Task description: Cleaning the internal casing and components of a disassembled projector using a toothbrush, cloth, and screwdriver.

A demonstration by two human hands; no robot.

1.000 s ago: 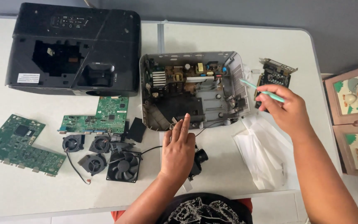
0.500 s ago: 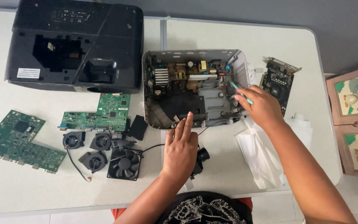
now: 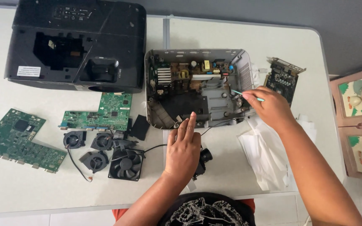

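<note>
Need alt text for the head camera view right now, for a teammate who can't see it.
A person's right hand pokes a thin teal-tipped stick into an opened grey projector base while the left hand rests flat at its front edge. On the white table lie the black top cover, green circuit boards, four small fans and white wipes.

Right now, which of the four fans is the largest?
The square-framed black fan, nearest the left hand; the other three are smaller round blowers.

Grey chassis point(image 3: 197, 90), teal stick point(image 3: 248, 95), 2 green boards point(image 3: 99, 114) (gold-edged), black fans point(image 3: 125, 164), white table point(image 3: 214, 31)
</note>
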